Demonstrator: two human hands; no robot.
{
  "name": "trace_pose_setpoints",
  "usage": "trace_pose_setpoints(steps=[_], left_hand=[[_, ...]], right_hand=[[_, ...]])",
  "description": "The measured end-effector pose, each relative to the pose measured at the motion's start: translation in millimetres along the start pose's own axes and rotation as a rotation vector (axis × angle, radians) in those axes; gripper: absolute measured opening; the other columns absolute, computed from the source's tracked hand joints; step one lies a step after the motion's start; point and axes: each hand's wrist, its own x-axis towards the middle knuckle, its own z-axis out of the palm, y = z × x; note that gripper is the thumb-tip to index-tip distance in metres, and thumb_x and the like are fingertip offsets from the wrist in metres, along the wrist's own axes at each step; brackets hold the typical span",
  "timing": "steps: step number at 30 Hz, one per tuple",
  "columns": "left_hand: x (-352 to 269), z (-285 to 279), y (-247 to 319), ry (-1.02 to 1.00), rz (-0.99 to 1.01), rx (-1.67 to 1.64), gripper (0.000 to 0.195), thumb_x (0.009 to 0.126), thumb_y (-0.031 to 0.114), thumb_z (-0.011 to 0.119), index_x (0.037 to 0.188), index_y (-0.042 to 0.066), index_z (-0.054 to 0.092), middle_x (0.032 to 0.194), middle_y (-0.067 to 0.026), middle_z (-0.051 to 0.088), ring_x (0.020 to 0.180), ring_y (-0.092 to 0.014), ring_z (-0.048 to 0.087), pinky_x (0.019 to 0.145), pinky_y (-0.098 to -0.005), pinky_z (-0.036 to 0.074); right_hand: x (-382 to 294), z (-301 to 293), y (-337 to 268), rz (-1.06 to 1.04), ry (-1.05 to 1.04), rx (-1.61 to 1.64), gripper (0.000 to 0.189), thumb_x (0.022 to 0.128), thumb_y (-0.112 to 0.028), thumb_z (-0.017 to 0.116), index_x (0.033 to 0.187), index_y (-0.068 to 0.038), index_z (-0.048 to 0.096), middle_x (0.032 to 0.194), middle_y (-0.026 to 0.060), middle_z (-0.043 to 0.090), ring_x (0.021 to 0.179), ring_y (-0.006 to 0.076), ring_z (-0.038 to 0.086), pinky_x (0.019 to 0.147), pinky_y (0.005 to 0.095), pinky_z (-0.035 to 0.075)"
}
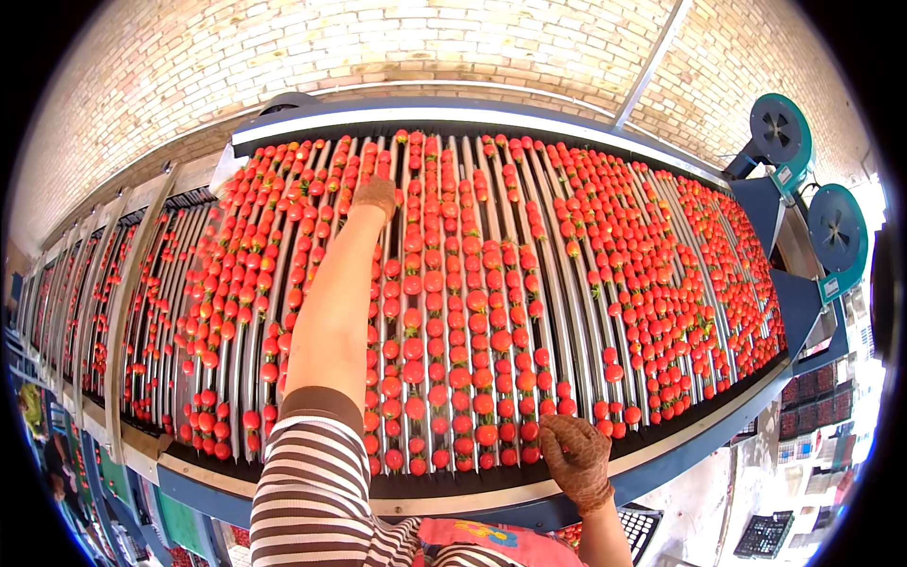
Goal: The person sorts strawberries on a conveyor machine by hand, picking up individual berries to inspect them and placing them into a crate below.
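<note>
Rows of small red tomatoes (459, 375) lie on the metal rollers (562, 333) of a wide roller conveyor. My left hand (375, 197), in a brown patterned glove, reaches over the far part of the rollers, among tomatoes; its fingers are mostly hidden, so whether it grips one cannot be told. At the near edge, my right hand (575, 457), in a like glove, is curled beside the nearest tomatoes, above the metal rim; what lies inside its fingers is hidden.
A long metal side rail (425, 110) bounds the far side, before a brick wall. Two teal blowers (838, 228) stand at the right end. Metal crossbars (134, 298) span the left part. Black crates (764, 534) lie on the floor at lower right. People are at far lower left.
</note>
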Motion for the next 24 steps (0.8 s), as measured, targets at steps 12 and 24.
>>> trace_pose_setpoints(steps=[12,24], left_hand=[[-30,-39,50,-0.223,-0.116,-1.453,0.011,0.089,0.018,0.053,0.092,0.012,0.062,0.080,-0.0008,0.061,0.071,-0.011,0.059,0.047,-0.0213,0.044],[2,23,118,-0.090,-0.142,-0.022,0.031,0.079,0.009,0.062,0.109,0.003,0.064,0.114,-0.0156,0.061,0.106,-0.028,0.060,0.079,-0.0352,0.053]], right_hand=[[12,-11,24,0.071,-0.043,0.093,0.013,0.079,-0.005,0.067,0.092,-0.003,0.068,0.087,0.0114,0.069,0.078,0.0236,0.067,0.066,0.0316,0.053],[25,-25,36,-0.071,-0.143,0.086,0.015,0.078,-0.007,0.068,0.093,-0.006,0.068,0.090,0.0101,0.069,0.082,0.0246,0.068,0.070,0.0331,0.054]])
